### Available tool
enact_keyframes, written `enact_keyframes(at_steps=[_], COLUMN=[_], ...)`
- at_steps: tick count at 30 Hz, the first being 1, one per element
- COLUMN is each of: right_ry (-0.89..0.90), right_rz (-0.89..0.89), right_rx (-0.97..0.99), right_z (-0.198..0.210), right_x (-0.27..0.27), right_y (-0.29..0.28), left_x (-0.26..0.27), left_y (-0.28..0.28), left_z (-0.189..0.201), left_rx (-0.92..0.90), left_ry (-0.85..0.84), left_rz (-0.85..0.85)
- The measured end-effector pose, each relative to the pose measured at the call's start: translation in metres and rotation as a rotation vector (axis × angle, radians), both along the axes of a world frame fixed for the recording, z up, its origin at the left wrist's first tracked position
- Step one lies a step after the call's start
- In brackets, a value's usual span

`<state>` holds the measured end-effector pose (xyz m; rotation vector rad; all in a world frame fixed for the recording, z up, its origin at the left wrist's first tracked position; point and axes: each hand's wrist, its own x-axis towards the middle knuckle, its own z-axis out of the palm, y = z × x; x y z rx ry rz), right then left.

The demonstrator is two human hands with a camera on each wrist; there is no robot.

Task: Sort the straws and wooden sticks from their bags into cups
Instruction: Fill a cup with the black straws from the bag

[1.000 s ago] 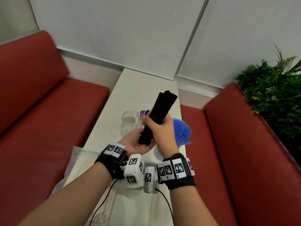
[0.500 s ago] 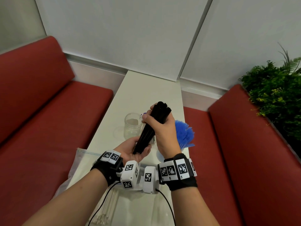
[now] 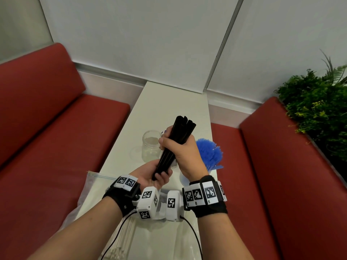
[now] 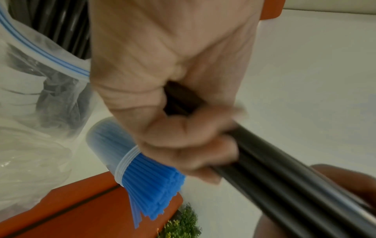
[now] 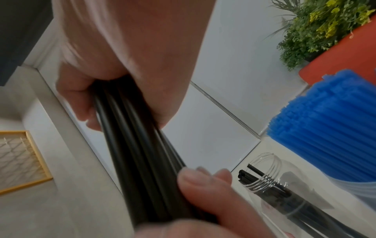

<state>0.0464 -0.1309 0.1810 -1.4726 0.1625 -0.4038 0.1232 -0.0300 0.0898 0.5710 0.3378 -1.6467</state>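
A bundle of black straws (image 3: 175, 141) stands tilted above the white table (image 3: 169, 102). My right hand (image 3: 181, 152) grips it just below its top end, and my left hand (image 3: 155, 175) curls round its bottom end. In the right wrist view, thumb and fingers wrap the black straws (image 5: 140, 145). A clear jar (image 5: 264, 175) beside them holds a few black straws. Blue straws (image 3: 208, 154) fan out of a cup just right of my right hand. An empty clear jar (image 3: 151, 147) stands left of the bundle.
A zip bag (image 3: 93, 182) lies at the table's near left edge, with thin white sticks (image 3: 122, 239) under my left forearm. In the left wrist view a zip bag (image 4: 40, 67) shows dark contents. Red benches (image 3: 56, 137) flank the table, and a plant (image 3: 315, 109) is at right.
My right hand has slid up the black bundle toward its top end. My left hand has dropped lower and now holds the bottom end.
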Motion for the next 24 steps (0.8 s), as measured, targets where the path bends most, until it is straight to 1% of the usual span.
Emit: enact_keyframes(at_steps=[4, 7, 9, 10, 12, 15, 18, 20, 22, 23, 24], right_ry=[-0.031, -0.075, -0.093, -0.090, -0.068, -0.034, 0.017, 0.036, 0.013, -0.016, -0.046], right_rz=[-0.100, -0.137, -0.153, -0.163, -0.169, -0.102, -0.067, -0.109, -0.190, -0.245, -0.306], right_rx=[-0.018, 0.031, 0.060, 0.062, 0.052, 0.035, -0.005, -0.016, -0.026, -0.039, -0.057], right_z=[0.003, 0.007, 0.008, 0.008, 0.008, 0.005, 0.003, 0.006, 0.016, 0.022, 0.028], right_x=[0.002, 0.002, 0.001, 0.002, 0.003, 0.006, 0.012, 0.019, 0.029, 0.034, 0.040], right_y=[-0.001, -0.002, -0.002, -0.002, -0.003, -0.002, -0.003, -0.010, -0.024, -0.033, -0.043], left_x=[-0.002, 0.000, 0.004, 0.005, 0.005, 0.004, 0.006, 0.013, 0.024, 0.029, 0.034], left_y=[-0.002, -0.004, -0.003, -0.002, 0.000, 0.004, 0.006, 0.009, 0.015, 0.019, 0.022], left_z=[0.008, 0.011, 0.011, 0.009, 0.005, -0.005, -0.012, -0.015, -0.017, -0.017, -0.018], left_rx=[-0.002, 0.033, 0.057, 0.056, 0.035, -0.005, 0.028, 0.103, 0.205, 0.270, 0.355], left_ry=[-0.146, -0.277, -0.336, -0.333, -0.272, -0.216, -0.236, -0.328, -0.458, -0.567, -0.747], left_rz=[0.089, 0.141, 0.171, 0.168, 0.136, 0.080, 0.123, 0.179, 0.207, 0.205, 0.191])
